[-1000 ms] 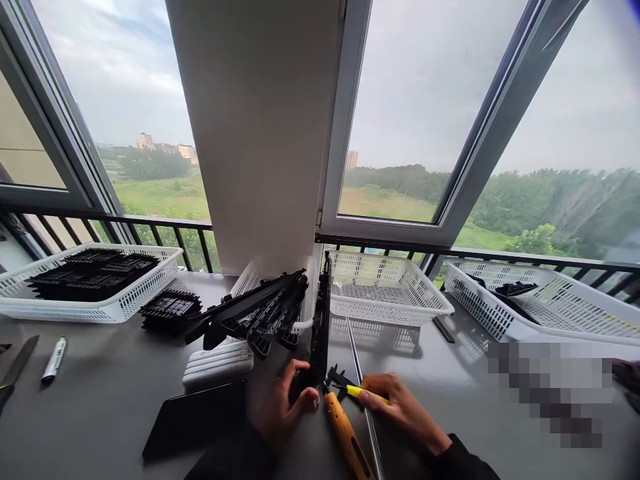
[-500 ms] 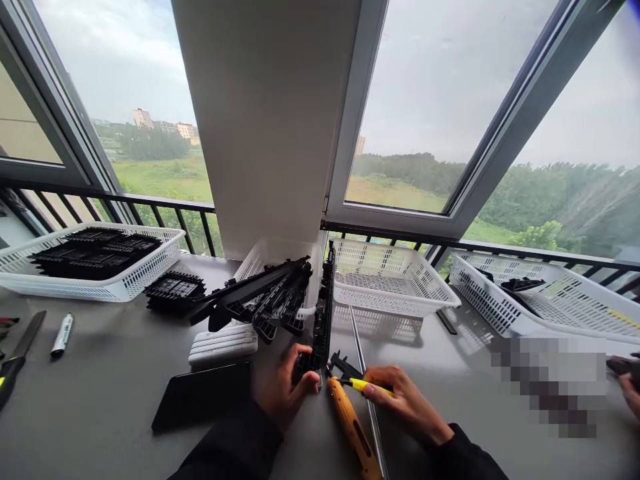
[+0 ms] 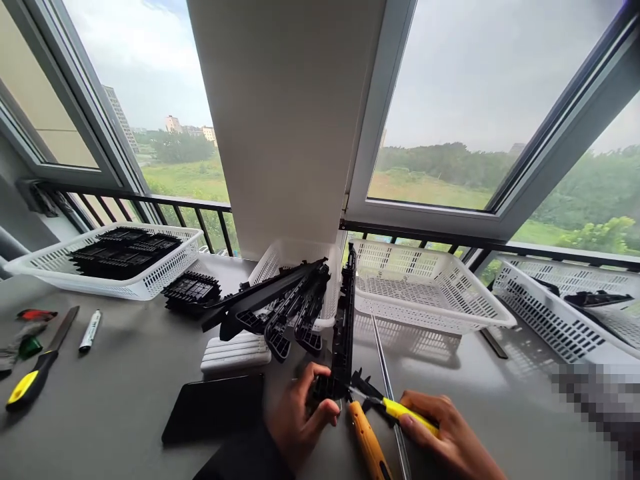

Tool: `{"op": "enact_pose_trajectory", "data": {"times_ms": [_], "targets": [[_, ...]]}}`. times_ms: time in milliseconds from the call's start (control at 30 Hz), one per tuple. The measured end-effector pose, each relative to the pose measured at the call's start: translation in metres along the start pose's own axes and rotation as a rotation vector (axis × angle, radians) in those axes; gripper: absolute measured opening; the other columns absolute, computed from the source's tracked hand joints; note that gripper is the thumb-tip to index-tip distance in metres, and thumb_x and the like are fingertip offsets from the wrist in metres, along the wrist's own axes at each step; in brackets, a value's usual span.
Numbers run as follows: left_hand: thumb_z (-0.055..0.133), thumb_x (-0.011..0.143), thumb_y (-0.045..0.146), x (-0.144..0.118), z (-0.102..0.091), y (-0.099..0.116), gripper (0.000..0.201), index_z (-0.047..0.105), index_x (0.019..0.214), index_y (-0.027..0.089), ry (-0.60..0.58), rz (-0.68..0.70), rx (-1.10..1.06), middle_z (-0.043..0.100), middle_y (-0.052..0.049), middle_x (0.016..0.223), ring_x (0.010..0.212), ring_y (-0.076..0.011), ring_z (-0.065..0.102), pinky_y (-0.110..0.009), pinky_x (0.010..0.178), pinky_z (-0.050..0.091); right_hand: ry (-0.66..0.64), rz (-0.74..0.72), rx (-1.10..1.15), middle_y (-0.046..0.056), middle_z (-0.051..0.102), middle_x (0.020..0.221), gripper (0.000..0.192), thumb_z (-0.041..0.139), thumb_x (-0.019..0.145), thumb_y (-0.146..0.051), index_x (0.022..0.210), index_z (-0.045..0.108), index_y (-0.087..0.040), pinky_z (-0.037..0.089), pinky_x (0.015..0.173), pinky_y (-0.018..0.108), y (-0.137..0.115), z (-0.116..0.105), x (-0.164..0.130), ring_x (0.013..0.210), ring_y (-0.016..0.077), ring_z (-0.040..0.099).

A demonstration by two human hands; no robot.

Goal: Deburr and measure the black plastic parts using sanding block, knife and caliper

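Left hand (image 3: 300, 417) clamps near end of long black plastic strip (image 3: 344, 327), lower centre. Right hand (image 3: 443, 433) grips yellow-handled cutters (image 3: 385, 405), blades at strip end. Orange-handled tool (image 3: 367, 447) just beside. Risk: cutter slip nicks left fingers.

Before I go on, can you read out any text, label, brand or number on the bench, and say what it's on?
No text can be read anywhere.
The marker pen may carry a label, but it is too small and blurred to read.
The cutters in the right hand, the black strip in the left hand, the white baskets and the dark slab show no lettering.
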State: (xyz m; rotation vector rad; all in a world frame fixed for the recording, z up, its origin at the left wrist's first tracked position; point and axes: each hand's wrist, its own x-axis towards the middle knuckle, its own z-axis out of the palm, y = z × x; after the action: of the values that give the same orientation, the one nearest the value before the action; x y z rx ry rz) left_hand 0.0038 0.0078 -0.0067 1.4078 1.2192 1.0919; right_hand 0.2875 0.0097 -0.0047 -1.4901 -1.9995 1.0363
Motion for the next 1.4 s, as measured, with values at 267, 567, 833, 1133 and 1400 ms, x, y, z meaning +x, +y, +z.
{"op": "enact_pose_trajectory", "data": {"times_ms": [267,567,833,1133,1400], "targets": [[0.075,0.076,0.077,0.006,0.002,0.005,0.061,0.059,0.104,0.025,-0.009,-0.144,-0.243,0.067,0.003,0.061,0.050,-0.0158,0.054,-0.028,0.053,0.041,-0.019,-0.003,-0.043,0.002,0.057,0.070,0.071,0.042,0.095,-0.084,0.068,0.057,-0.020,0.037,0.071,0.033,0.004,0.009,0.007,0.072,0.0216,0.052],[0.071,0.081,0.078,0.012,-0.004,0.012,0.060,0.055,0.098,0.023,-0.030,-0.232,-0.301,0.069,0.005,0.059,0.048,-0.0108,0.050,-0.026,0.055,0.041,0.010,-0.038,0.002,0.000,0.054,0.066,0.068,0.044,0.101,-0.076,0.074,0.067,-0.018,0.030,0.060,0.030,-0.014,0.006,0.008,0.065,0.0169,0.048],[0.074,0.075,0.082,0.016,-0.005,0.013,0.066,0.054,0.097,0.023,-0.065,-0.234,-0.308,0.070,0.005,0.059,0.046,-0.0098,0.049,-0.024,0.052,0.039,0.015,-0.040,-0.049,0.002,0.062,0.070,0.067,0.044,0.101,-0.075,0.078,0.071,-0.019,0.035,0.067,0.032,-0.016,0.012,0.007,0.068,0.0192,0.053],[0.074,0.074,0.084,0.017,-0.006,0.007,0.075,0.065,0.110,0.017,-0.086,-0.237,-0.311,0.071,0.003,0.062,0.044,-0.0090,0.050,-0.024,0.050,0.038,-0.015,-0.001,-0.033,0.003,0.066,0.077,0.064,0.044,0.100,-0.077,0.080,0.067,-0.021,0.039,0.072,0.032,-0.003,0.014,0.007,0.075,0.0227,0.057],[0.072,0.073,0.087,0.017,-0.004,0.004,0.084,0.059,0.118,0.017,-0.110,-0.225,-0.342,0.071,0.003,0.064,0.044,-0.0080,0.047,-0.024,0.049,0.037,-0.042,-0.050,0.055,-0.001,0.050,0.066,0.068,0.030,0.102,-0.078,0.071,0.050,-0.022,0.034,0.061,0.030,0.004,0.020,0.015,0.062,0.0172,0.046]]}}
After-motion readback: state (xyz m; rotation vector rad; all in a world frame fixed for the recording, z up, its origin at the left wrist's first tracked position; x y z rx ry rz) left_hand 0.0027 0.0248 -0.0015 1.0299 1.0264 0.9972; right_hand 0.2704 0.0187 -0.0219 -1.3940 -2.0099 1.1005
